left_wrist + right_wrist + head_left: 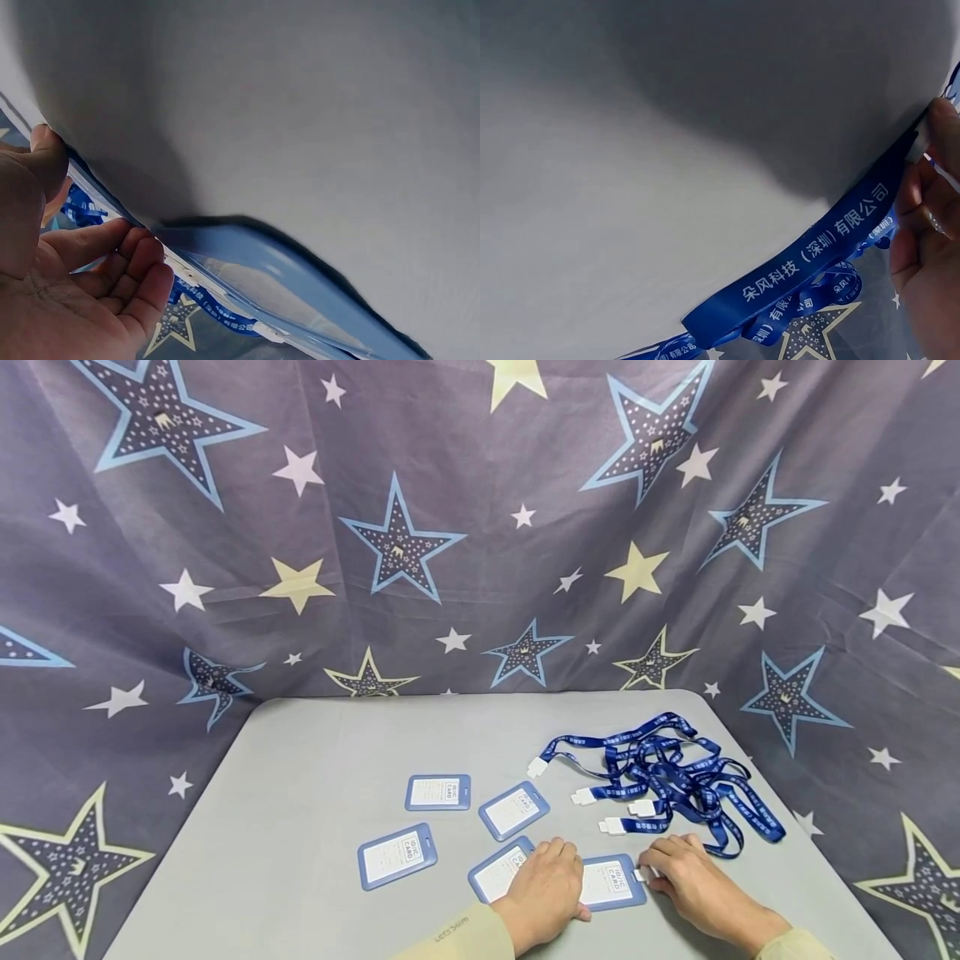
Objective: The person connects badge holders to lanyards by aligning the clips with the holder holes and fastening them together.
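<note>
My left hand [545, 887] grips a blue-framed ID card holder [615, 883] by its left side, thumb at the near edge. At the holder's slotted right end, my right hand [696, 883] pinches the white plastic clip [643, 875] of a lanyard. The clip's tip sits right at the slot. From those fingers the blue printed strap [802, 259] runs off in the right wrist view. A second card holder [491, 878] lies partly covered by my left hand; its blue edge [255, 240] shows in the left wrist view.
Three more card holders lie to the left and behind: one at the back [438, 805], one beside it [514, 814], one farther left [397, 858]. Blue lanyards [675, 777] with white clips are heaped at the right of the grey table [300, 777]. A star-patterned cloth [480, 527] hangs behind.
</note>
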Motion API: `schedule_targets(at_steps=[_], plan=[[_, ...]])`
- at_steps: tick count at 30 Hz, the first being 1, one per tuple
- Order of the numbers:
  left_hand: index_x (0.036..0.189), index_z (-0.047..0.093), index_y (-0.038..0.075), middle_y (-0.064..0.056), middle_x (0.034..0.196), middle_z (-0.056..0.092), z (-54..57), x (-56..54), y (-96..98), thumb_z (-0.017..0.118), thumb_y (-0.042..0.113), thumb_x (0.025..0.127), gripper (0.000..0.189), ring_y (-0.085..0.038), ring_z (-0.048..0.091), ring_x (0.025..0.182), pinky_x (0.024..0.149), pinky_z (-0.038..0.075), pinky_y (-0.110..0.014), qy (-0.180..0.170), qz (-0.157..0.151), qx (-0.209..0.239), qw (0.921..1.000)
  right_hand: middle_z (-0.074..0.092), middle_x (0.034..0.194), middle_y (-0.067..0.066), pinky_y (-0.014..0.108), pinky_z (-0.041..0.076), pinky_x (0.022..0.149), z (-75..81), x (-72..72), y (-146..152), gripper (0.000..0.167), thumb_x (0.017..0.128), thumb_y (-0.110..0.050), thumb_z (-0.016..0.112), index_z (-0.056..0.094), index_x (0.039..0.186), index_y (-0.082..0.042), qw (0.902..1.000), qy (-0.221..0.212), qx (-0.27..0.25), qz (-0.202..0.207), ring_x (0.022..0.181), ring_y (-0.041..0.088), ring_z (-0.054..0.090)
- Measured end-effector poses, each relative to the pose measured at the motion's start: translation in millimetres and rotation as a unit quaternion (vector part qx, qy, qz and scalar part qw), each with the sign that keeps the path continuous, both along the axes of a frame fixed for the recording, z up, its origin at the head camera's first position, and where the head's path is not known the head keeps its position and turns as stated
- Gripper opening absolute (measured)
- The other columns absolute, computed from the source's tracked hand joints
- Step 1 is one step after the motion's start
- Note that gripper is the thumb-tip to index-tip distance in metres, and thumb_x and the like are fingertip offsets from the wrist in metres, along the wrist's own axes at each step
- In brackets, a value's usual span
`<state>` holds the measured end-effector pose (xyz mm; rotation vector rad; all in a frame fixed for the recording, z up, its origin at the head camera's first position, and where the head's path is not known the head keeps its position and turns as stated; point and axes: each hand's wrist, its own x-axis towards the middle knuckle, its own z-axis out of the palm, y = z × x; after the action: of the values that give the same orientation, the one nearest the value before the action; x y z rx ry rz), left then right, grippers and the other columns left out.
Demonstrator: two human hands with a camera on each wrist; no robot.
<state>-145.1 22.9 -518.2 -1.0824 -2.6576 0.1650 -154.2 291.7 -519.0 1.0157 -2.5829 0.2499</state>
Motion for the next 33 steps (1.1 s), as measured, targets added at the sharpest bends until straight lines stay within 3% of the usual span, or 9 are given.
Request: schedule_targets(at_steps=[10,24,33], plan=[[0.109,0.072,0.012,0.005,0.095,0.055,0.4,1.4,0.9,0.067,0.068,0.078,0.064,-0.011,0.047,0.09,0.082,0.043,-0.024,-0.009,0.002,0.002,1.0,0.065,0.094,-0.011,0.034,0.041,0.075,-2.6,-0.3,0.7,0.037,0.068,-0.005,0.09,0.072,0.097,-0.019,0.9998,0.015,-0.001,0.016,0.086,0.01,0.059],[0.111,0.072,0.01,0.004,0.092,0.054,-3.1,0.3,0.6,0.065,0.069,0.077,0.069,-0.012,0.046,0.088,0.079,0.043,-0.024,0.015,0.0,-0.002,0.9999,0.065,0.099,-0.007,0.035,0.046,0.078,-2.6,-2.8,-3.4,0.036,0.07,-0.003,0.087,0.072,0.101,-0.014,0.9988,0.016,-0.007,0.046,0.09,0.011,0.06],[0.105,0.072,0.012,0.005,0.089,0.051,-1.6,0.4,0.6,0.065,0.069,0.078,0.063,-0.011,0.044,0.084,0.077,0.042,-0.024,0.014,-0.011,-0.007,0.9998,0.066,0.098,-0.01,0.032,0.045,0.077,-1.8,0.2,-2.7,0.037,0.069,-0.005,0.089,0.073,0.1,-0.017,0.9997,0.005,0.001,0.023,0.089,0.008,0.06]])
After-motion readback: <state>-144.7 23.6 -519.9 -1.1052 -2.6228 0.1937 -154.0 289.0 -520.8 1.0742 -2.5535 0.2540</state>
